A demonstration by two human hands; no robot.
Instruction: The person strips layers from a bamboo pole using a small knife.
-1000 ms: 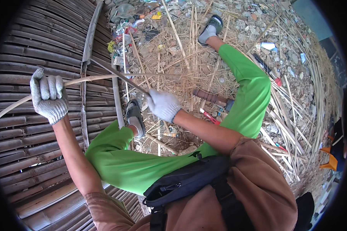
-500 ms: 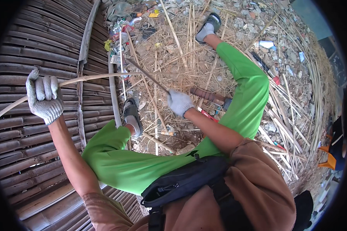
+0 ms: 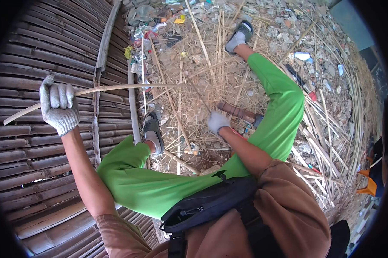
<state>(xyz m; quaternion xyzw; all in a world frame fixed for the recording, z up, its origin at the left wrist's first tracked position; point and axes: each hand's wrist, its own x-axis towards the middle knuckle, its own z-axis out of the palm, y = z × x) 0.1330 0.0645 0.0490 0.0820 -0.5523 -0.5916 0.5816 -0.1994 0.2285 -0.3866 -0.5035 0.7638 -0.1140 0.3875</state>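
Observation:
My left hand [image 3: 60, 105], in a pale work glove, is closed round a long bamboo strip [image 3: 112, 87] near its left end. The strip runs nearly level to the right, over the littered ground. My gloved right hand [image 3: 218, 122] is closed on a long, thin, dark knife [image 3: 199, 95], its handle hidden in the fist. Motion smears the blade, which points up and left; its tip is close to the strip's far end. I cannot tell whether they touch. Just right of this hand lies a brown, banded, handle-like piece [image 3: 237, 112].
A slatted bamboo wall or platform [image 3: 35, 142] fills the left side. My green-trousered legs [image 3: 280, 99] are spread around the work spot. Bamboo strips [image 3: 318, 142] lie piled at the right, among shavings, rubble and litter. An orange chair [image 3: 367, 182] stands at the far right.
The right hand has shifted right and slightly down, and the knife stands steeper, its tip moved rightward along the strip. The whole view has shifted slightly; the left hand keeps its hold.

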